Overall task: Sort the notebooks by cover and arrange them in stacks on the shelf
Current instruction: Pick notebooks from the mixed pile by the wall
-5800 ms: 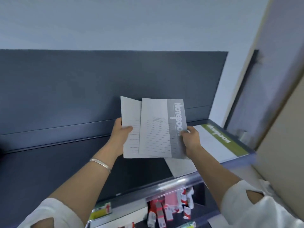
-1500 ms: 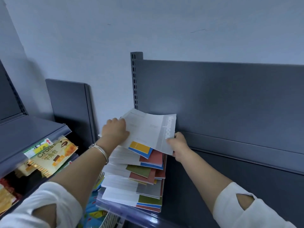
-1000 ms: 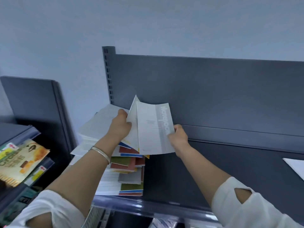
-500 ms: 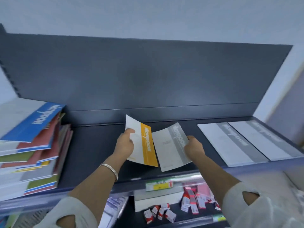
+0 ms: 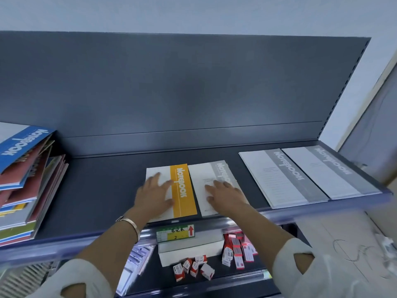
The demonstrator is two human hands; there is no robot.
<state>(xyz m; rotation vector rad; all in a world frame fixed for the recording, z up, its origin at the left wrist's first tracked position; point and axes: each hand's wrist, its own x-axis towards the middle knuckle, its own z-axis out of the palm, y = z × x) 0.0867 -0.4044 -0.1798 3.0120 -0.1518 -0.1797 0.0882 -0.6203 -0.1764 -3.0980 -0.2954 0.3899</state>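
A white notebook with an orange band [image 5: 183, 190] lies flat on the dark shelf [image 5: 96, 190], and my left hand [image 5: 153, 193] rests on its white part with fingers spread. Right beside it lies a white notebook with a grey band [image 5: 211, 173]; my right hand [image 5: 225, 194] presses flat on it. Two more grey-banded notebooks [image 5: 285, 175] [image 5: 330, 168] lie side by side at the shelf's right end. At the far left stands a mixed stack of notebooks [image 5: 23, 179] with a blue-banded one on top.
The shelf's back panel [image 5: 182, 93] rises behind. A price label [image 5: 175, 231] sits on the front rail. Below, a lower shelf holds several small red-and-white boxes [image 5: 214, 261]. A pale wall and door frame are to the right.
Both hands carried the orange-banded and grey-banded notebooks from the left stack to the shelf's middle, laid them down flat, and now rest on them with fingers opened.
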